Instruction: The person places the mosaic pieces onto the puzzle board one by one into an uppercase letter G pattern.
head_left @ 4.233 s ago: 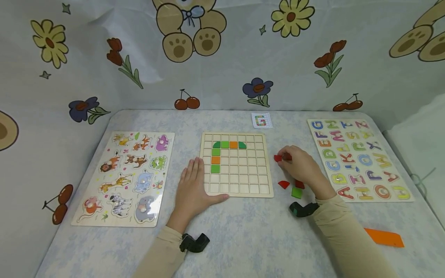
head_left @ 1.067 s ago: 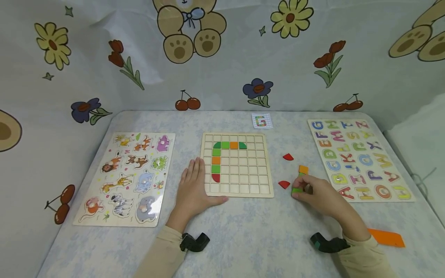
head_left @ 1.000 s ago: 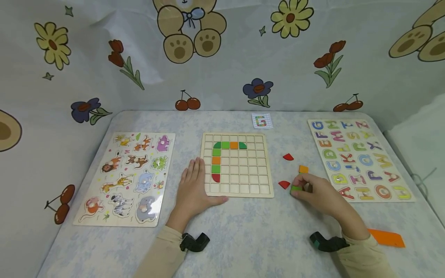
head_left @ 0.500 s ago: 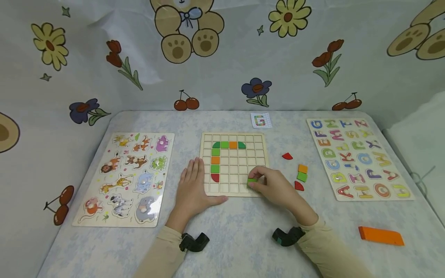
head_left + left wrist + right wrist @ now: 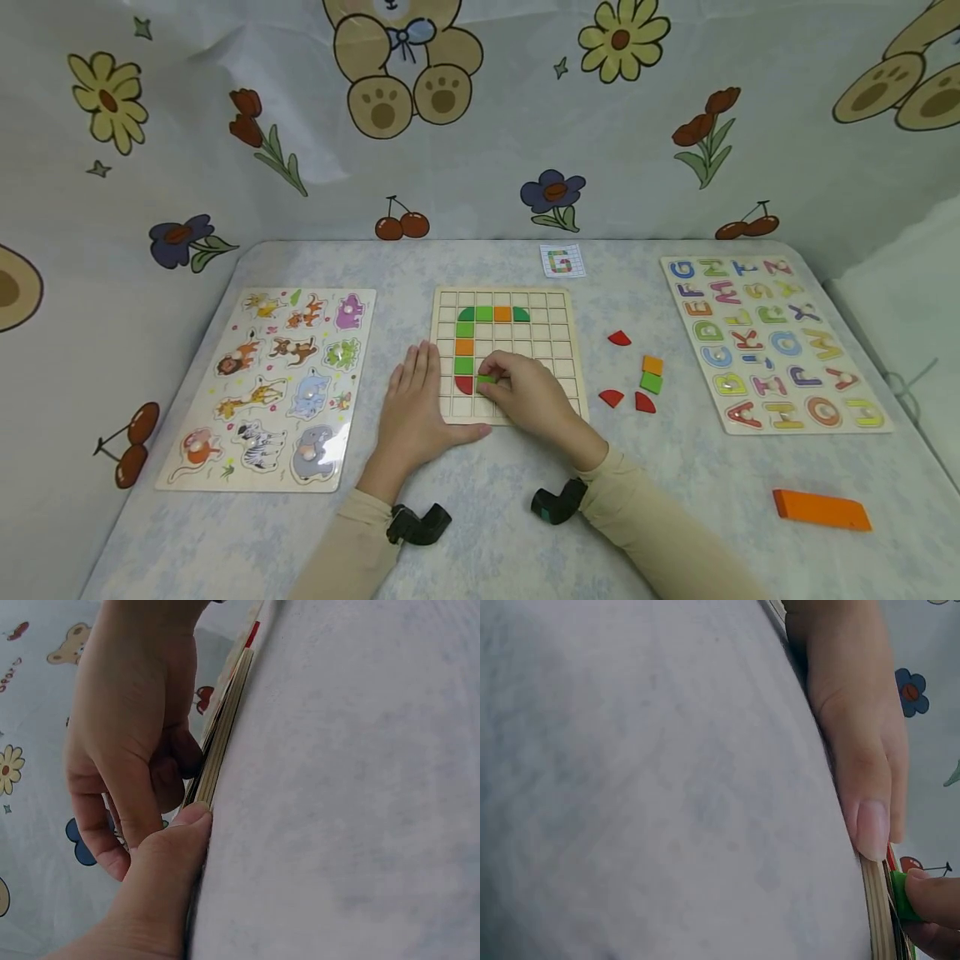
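Note:
A square wooden grid board (image 5: 525,408) lies mid-table, with green, orange and red tiles set along its top row and left column. My left hand (image 5: 412,400) rests flat at the board's left edge, fingers straight and thumb along the front edge. With thumb and fingertips, my right hand (image 5: 536,396) pinches a green square tile (image 5: 486,379) over the cell beside the red quarter-round tile (image 5: 464,385). In the right wrist view the pinched green tile (image 5: 904,896) stands at the board's edge. Part of the board's lower middle is hidden under the right hand.
Right of the board lie red quarter-round tiles (image 5: 611,398), an orange square tile (image 5: 652,365) and a green square tile (image 5: 651,382). An animal puzzle (image 5: 352,433) lies left, an alphabet puzzle (image 5: 765,387) right. Behind is a small pattern card (image 5: 562,261); an orange block (image 5: 821,510) lies front right.
A red quarter-round tile has been set at the column's lower end. My right hand has taken a green tile from the loose pieces and carried it left over the board. The left hand stays put.

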Tool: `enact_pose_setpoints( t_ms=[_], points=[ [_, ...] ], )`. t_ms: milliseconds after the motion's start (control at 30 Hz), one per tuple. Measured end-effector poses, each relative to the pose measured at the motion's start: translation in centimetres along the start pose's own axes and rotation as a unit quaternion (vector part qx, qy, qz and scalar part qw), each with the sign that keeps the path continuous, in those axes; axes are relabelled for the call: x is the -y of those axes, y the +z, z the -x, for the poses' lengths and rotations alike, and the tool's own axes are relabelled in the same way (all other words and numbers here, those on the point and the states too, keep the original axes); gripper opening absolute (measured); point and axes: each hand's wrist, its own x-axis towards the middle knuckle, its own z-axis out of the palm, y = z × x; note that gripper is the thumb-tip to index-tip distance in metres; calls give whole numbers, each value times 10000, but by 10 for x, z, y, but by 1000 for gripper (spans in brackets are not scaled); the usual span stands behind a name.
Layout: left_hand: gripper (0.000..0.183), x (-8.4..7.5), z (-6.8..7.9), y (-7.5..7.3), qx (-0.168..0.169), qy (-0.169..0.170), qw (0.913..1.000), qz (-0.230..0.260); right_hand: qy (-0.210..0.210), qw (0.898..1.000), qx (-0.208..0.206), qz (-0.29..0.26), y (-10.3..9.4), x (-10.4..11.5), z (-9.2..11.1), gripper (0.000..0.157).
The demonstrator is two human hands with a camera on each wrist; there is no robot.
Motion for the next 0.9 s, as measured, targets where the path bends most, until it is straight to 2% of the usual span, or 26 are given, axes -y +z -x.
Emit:
enact_pose_setpoints(
  t_ms=[300,533,633,733,800,900],
  points=[
    [143,0,0,1,-37,41,10000,-23,-12,9995,-114,293,3,3,2,11],
    [143,-1,1,1,-35,30,10000,-25,-191,9976,109,654,-2,3,6,20],
    [143,-1,2,0,-47,30,10000,-29,-385,9977,211,518,-8,0,11,18],
    [143,-1,1,-1,-41,-2,10000,-16,-384,9988,178,262,-18,-7,18,18],
    [143,-2,2,-1,-34,-6,10000,-1,-278,9995,80,161,-28,-14,23,20],
    [143,-2,2,-2,-21,-15,10000,32,21,9995,-112,290,-47,-29,31,24]
  ],
)
